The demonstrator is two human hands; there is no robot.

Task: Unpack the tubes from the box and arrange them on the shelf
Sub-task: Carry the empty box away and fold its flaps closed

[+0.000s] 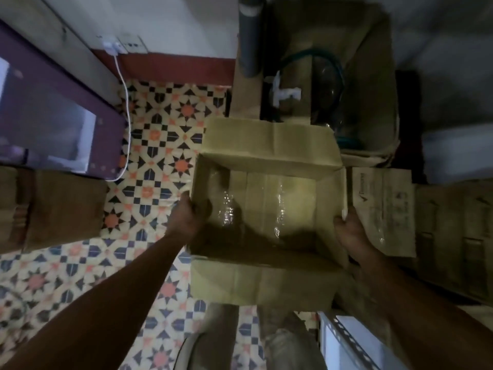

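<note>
An open brown cardboard box (266, 145) is held above the patterned floor, its flaps folded outward. Inside I see only the taped cardboard bottom; no tubes show in it. My left hand (190, 214) grips the box's left wall, fingers curled over the rim. On the box's right wall, my right hand (349, 233) grips near the corner. The picture is dim and a little blurred.
A larger open carton (373, 76) with a teal hose and a white fitting stands behind the box. A grey pipe (249, 36) rises at the back. Stacked cartons (453, 236) sit right, a brown one (53, 206) left. A purple cabinet (53, 110) and white cable (128, 108) are at left.
</note>
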